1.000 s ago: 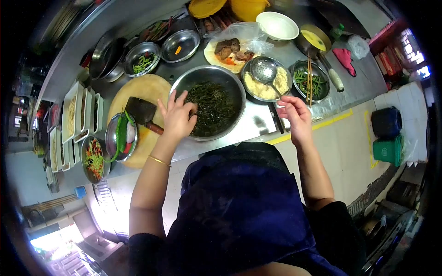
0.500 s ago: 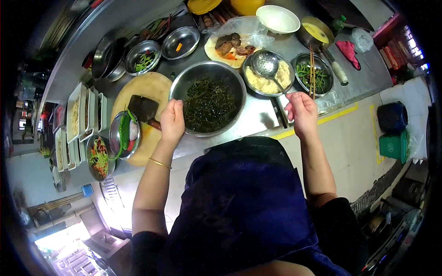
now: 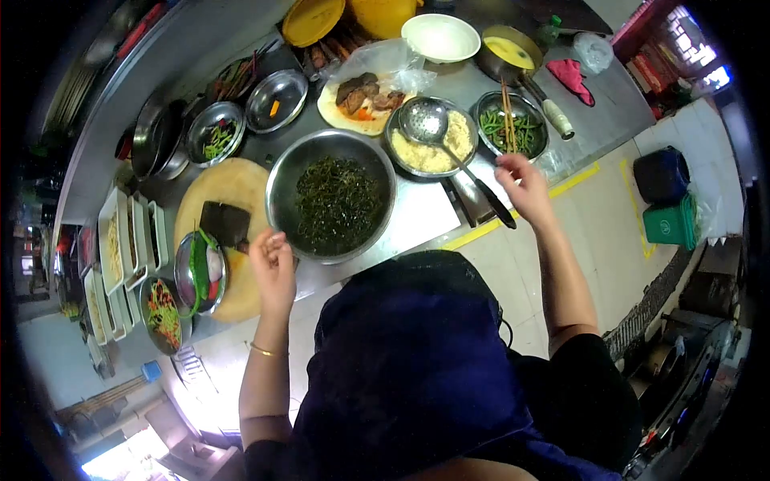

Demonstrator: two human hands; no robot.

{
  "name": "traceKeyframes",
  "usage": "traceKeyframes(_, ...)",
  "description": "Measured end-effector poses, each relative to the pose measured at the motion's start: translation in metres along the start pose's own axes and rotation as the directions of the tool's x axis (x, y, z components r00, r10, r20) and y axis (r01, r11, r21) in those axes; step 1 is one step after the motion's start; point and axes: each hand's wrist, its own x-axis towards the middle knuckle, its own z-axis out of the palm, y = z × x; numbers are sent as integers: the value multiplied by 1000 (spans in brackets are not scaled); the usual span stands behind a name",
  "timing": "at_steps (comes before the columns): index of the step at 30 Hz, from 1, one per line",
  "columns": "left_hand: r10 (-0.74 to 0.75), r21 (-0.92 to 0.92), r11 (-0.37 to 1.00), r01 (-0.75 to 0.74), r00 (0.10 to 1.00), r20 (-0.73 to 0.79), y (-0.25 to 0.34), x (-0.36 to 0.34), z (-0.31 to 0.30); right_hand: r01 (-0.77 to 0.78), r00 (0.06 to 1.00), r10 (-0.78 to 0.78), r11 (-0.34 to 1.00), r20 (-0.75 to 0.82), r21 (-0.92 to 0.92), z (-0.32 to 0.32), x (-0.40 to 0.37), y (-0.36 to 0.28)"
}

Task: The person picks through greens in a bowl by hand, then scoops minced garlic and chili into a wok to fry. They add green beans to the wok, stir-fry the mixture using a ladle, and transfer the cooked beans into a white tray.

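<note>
L hand (image 3: 273,260) half-curled by bowl (image 3: 271,200) rim, grip unclear, near cleaver (image 3: 224,224) edge; R hand (image 3: 521,180) open beside skimmer (image 3: 465,171) handle, might bump & flip it.

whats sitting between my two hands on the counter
Head view: the steel bowl of dark greens sits by your left hand, then a bare strip of counter, then the skimmer handle just short of your right hand.
</note>
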Motion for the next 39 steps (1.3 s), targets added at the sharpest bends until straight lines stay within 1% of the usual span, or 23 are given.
traceKeyframes(2, -20, 77, 997, 10, 992, 128, 16, -2, 9, -37, 977, 44, 999, 208, -38, 1, 5, 26)
traceKeyframes(3, 143, 93, 983, -159, 976, 164, 28, -5, 21, -174, 925, 125, 979, 359, 108, 5, 9, 39)
traceKeyframes(4, 121, 75, 987, -143, 963, 242, 33, -6, 29, -329, 840, 175, 917, 514, 226, 9, 12, 42)
traceKeyframes(5, 104, 54, 990, -128, 942, 319, 36, -6, 36, -489, 779, 209, 792, 591, 365, 15, 13, 45)
traceKeyframes(6, 91, 33, 993, -113, 914, 394, 39, -6, 44, -629, 713, 218, 620, 667, 469, 22, 13, 47)
traceKeyframes(7, 100, -5, 994, -107, 904, 415, 40, -9, 55, -703, 659, 291, 567, 693, 431, 21, 13, 33)
traceKeyframes(8, 111, -43, 994, -102, 893, 437, 42, -11, 62, -719, 651, 300, 538, 697, 440, 25, 13, 24)
traceKeyframes(9, 114, 6, 991, -137, 850, 515, 40, -9, 64, -715, 638, 242, 540, 731, 444, 29, 17, 32)
traceKeyframes(10, 76, 14, 995, -101, 832, 549, 44, -9, 66, -713, 620, 184, 537, 763, 450, 33, 19, 31)
traceKeyframes(12, -2, 39, 999, -28, 788, 616, 55, -12, 72, -674, 680, 217, 562, 700, 480, 35, 16, 27)
traceKeyframes(13, -53, 0, 998, 68, 782, 620, 51, -14, 76, -654, 705, 231, 576, 670, 490, 32, 13, 16)
traceKeyframes(16, -98, -10, 990, 138, 744, 661, 50, -18, 82, -542, 819, 305, 691, 487, 478, 25, 3, -8)
traceKeyframes(18, -125, 25, 989, 148, 718, 685, 53, -17, 87, -330, 920, 227, 888, 320, 320, 18, -2, 5)
traceKeyframes(20, -151, 44, 984, 170, 690, 707, 55, -16, 92, -154, 974, 133, 983, 184, 101, 10, -7, 0)
traceKeyframes(21, -164, 46, 981, 189, 676, 718, 55, -16, 95, -234, 947, 232, 972, 222, -19, 1, -9, -4)
traceKeyframes(24, -194, 9, 954, 299, 598, 778, 50, -15, 111, 133, 991, -127, 943, 39, -306, 3, -18, 4)
traceKeyframes(25, -200, -9, 938, 347, 562, 803, 48, -16, 119, 109, 994, -99, 932, 48, -345, 4, -21, 0)
traceKeyframes(28, -224, -94, 883, 459, 590, 776, 45, -10, 158, 6, 997, 33, 878, 72, -479, 16, -23, -7)
traceKeyframes(29, -319, -128, 793, 595, 585, 746, 42, 0, 173, -14, 994, 62, 888, 90, -460, 21, -23, -8)
traceKeyframes(31, -505, -198, 550, 811, 512, 695, 34, 19, 200, 53, 996, -25, 935, 84, -351, 36, -26, -1)
traceKeyframes(32, -524, -225, 554, 801, 546, 654, 33, 25, 211, 86, 995, -65, 954, 82, -288, 41, -26, 2)
traceKeyframes(35, -551, -283, 598, 750, 641, 534, 36, 38, 238, -227, 952, 214, 973, 219, 37, 42, -26, -1)
traceKeyframes(39, -534, -320, 559, 765, 628, 566, 30, 48, 244, -439, 885, 340, 838, 320, 324, 40, -23, -17)
